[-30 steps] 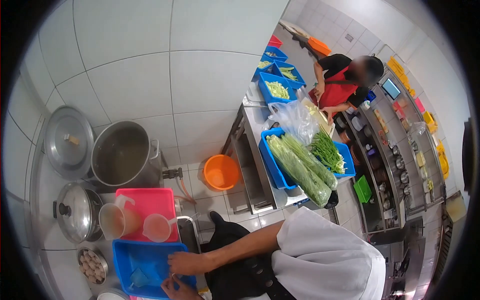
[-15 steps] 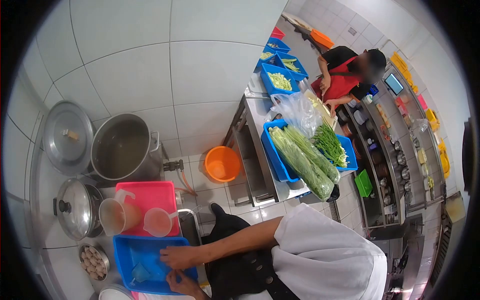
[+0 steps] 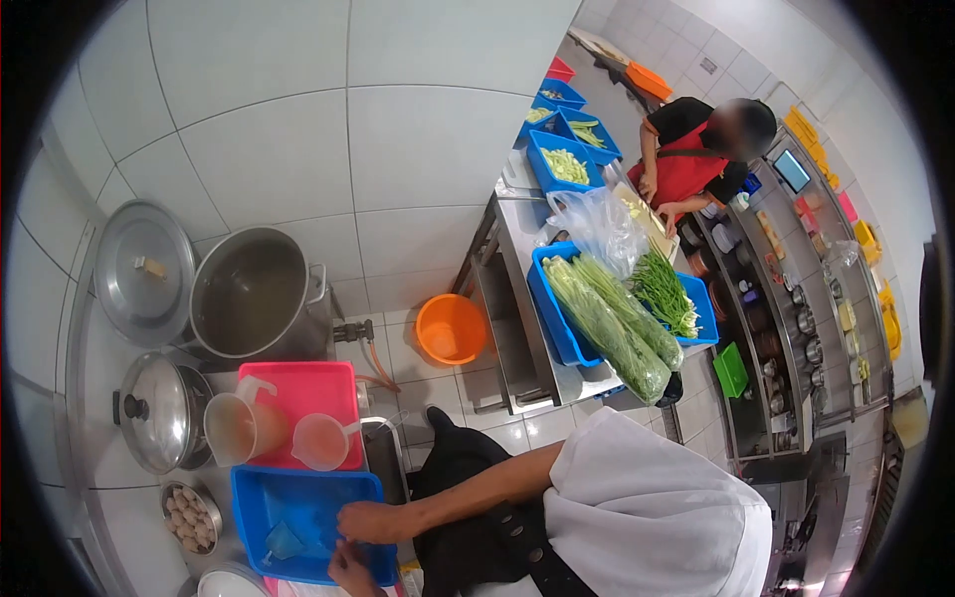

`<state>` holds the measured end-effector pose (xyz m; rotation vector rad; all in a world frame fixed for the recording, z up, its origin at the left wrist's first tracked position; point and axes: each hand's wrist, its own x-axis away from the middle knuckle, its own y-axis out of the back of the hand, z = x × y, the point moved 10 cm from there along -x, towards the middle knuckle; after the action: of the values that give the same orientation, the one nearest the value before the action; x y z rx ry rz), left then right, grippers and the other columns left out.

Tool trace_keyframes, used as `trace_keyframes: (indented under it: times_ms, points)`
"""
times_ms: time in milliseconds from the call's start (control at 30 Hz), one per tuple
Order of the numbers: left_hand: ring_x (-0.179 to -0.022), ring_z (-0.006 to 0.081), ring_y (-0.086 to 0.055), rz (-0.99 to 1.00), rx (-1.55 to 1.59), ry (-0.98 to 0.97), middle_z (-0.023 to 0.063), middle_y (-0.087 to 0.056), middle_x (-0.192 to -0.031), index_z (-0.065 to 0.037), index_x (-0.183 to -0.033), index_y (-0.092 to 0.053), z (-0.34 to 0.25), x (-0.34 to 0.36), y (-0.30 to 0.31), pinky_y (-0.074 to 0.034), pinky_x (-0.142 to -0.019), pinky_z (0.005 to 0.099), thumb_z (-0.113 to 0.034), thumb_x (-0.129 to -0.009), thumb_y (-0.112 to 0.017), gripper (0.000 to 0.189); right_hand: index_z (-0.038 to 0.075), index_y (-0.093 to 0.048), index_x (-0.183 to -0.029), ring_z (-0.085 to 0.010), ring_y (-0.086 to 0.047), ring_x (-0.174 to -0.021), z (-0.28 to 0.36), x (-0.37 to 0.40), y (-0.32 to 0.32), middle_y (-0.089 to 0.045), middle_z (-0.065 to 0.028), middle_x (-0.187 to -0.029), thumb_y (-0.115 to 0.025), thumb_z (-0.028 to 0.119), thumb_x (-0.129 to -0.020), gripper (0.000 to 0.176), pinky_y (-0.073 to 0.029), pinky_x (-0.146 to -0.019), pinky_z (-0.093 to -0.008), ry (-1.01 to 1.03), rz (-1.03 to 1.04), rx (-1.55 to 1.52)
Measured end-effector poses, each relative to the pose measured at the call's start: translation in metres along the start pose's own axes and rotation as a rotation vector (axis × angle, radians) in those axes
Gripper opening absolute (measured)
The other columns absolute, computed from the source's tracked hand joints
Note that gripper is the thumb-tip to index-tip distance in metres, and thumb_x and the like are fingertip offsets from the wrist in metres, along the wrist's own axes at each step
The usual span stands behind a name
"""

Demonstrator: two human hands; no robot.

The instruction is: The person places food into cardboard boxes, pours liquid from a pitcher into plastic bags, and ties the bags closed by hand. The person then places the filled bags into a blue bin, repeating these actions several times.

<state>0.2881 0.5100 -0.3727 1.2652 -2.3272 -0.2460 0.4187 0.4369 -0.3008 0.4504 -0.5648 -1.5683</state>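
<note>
1. Blue rectangular plastic tub (image 3: 303,488) on the counter, directly below both hands; they are at its near side, by the wearer's body.
2. Right hand (image 3: 370,522): fingers curled, over the tub's near part. Left hand (image 3: 350,569): just beside it, fingers bent toward the right. Cannot tell whether either pinches anything; fingertips too small to read.
3. Inside the tub: a flat, translucent pale object (image 3: 285,541), well away from the fingers. Material unclear.
4. Beyond the tub: bright pink rectangular plastic tray (image 3: 303,383). Small translucent plastic dipper (image 3: 320,443) on it; larger translucent plastic jug (image 3: 235,433) at its edge.
5. Near the tub's far side: round metal bowl (image 3: 213,509) of pale, roundish pieces (image 3: 186,517). Further along, a shiny domed lid with black knob (image 3: 159,408).
6. Farther off: tall grey metal stockpot (image 3: 310,333), dull liquid inside, its flat round metal lid (image 3: 147,269) alongside. Orange plastic bucket (image 3: 451,330) on the tiled floor.
7. Off to the right: bagged leafy greens (image 3: 612,328) on a steel table (image 3: 515,212); co-worker in a red apron (image 3: 681,177), hands at a pale cutting board (image 3: 652,231).
</note>
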Motion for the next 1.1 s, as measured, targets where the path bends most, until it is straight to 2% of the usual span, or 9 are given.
trace_keyframes:
  times_ms: [33, 267, 333, 367, 433, 500, 633, 733, 1100]
  points:
    - [-0.06, 0.0147, -0.056, 0.104, 0.238, 0.331, 0.0068, -0.062, -0.068, 0.002, -0.079, -0.067, 0.026, 0.004, -0.01, -0.043, -0.054, 0.0286, -0.032, -0.094, -0.06, 0.038, -0.001, -0.066, -0.086, -0.0342, -0.06, -0.086, 0.001, -0.001, -0.006, -0.061, -0.0175, -0.09, -0.062, 0.013, -0.082, 0.015, -0.048, -0.077, -0.042, -0.004, 0.017, -0.034]
    - [-0.053, 0.0129, -0.051, 0.06, 0.414, 0.548, 0.0046, -0.061, -0.067, 0.002, -0.078, -0.066, 0.017, 0.029, -0.017, -0.035, -0.047, 0.0263, -0.031, -0.093, -0.063, 0.036, -0.003, -0.063, -0.091, -0.034, -0.059, -0.089, 0.012, 0.001, -0.017, -0.061, -0.0176, -0.09, -0.061, 0.012, -0.083, 0.017, -0.048, -0.078, -0.042, 0.057, -0.006, -0.136]
    - [-0.082, 0.0328, -0.063, 0.069, 0.171, 0.469, 0.0158, -0.066, -0.093, 0.006, -0.12, -0.054, 0.064, 0.01, -0.002, -0.048, -0.071, 0.037, -0.026, -0.094, -0.054, 0.042, -0.002, -0.063, -0.088, -0.0334, -0.059, -0.09, 0.01, -0.001, -0.029, -0.061, -0.0166, -0.093, -0.058, 0.01, -0.083, 0.014, -0.048, -0.078, -0.0416, 0.072, 0.105, -0.108]
    - [-0.082, 0.0328, -0.063, 0.064, 0.17, 0.471, 0.0158, -0.066, -0.093, 0.006, -0.12, -0.054, 0.081, 0.004, -0.005, -0.048, -0.071, 0.037, -0.026, -0.094, -0.054, 0.042, -0.002, -0.063, -0.088, -0.0334, -0.059, -0.09, 0.008, -0.002, -0.032, -0.061, -0.0166, -0.093, -0.058, 0.01, -0.083, 0.014, -0.048, -0.078, -0.0416, 0.075, 0.107, -0.111]
    - [-0.054, 0.0149, -0.051, -0.134, -0.022, 0.187, 0.0079, -0.062, -0.065, 0.004, -0.077, -0.066, 0.069, -0.006, 0.016, -0.04, -0.049, 0.0297, -0.02, -0.087, -0.07, 0.026, 0.0, -0.064, -0.081, -0.0329, -0.059, -0.084, 0.0, -0.005, -0.031, -0.062, -0.0182, -0.088, -0.057, 0.009, -0.081, 0.011, -0.047, -0.073, -0.0419, 0.082, -0.001, -0.058]
    - [-0.058, 0.0241, -0.062, -0.249, -0.305, -0.128, 0.0171, -0.066, -0.068, 0.008, -0.079, -0.066, -0.028, 0.02, 0.004, -0.049, -0.057, 0.0374, -0.018, -0.085, -0.069, 0.028, 0.002, -0.064, -0.078, -0.0329, -0.059, -0.08, -0.009, -0.005, -0.025, -0.062, -0.0183, -0.084, -0.057, 0.009, -0.08, 0.01, -0.047, -0.07, -0.0422, 0.127, -0.122, -0.049]
    - [-0.069, 0.0342, -0.061, -0.416, -0.326, -0.259, 0.0214, -0.065, -0.078, 0.005, -0.084, -0.066, -0.059, 0.031, -0.008, -0.048, -0.063, 0.0429, -0.012, -0.084, -0.064, 0.018, 0.008, -0.064, -0.068, -0.0322, -0.058, -0.072, -0.002, -0.024, -0.011, -0.061, -0.0152, -0.074, -0.06, 0.011, -0.071, 0.006, -0.044, -0.063, -0.0423, 0.185, -0.165, -0.104]
    - [-0.061, 0.0299, -0.055, -0.438, -0.308, -0.358, 0.0133, -0.057, -0.068, -0.002, -0.078, -0.065, -0.096, 0.028, -0.006, -0.043, -0.058, 0.0386, -0.008, -0.085, -0.062, 0.009, 0.01, -0.065, -0.079, -0.0309, -0.06, -0.08, -0.022, -0.029, -0.004, -0.063, -0.0137, -0.082, -0.059, 0.013, -0.076, 0.008, -0.047, -0.071, -0.0426, 0.203, -0.367, -0.102]
    - [-0.06, 0.0242, -0.051, -0.43, -0.109, -0.295, 0.0133, -0.052, -0.066, 0.004, -0.083, -0.064, -0.092, 0.025, 0.0, -0.041, -0.058, 0.0341, 0.002, -0.08, -0.067, 0.005, -0.004, -0.07, -0.09, -0.0115, -0.065, -0.073, -0.055, -0.053, -0.002, -0.071, -0.0096, -0.082, -0.069, 0.001, -0.081, 0.011, -0.051, -0.066, -0.0264, -0.246, -0.084, -0.707]
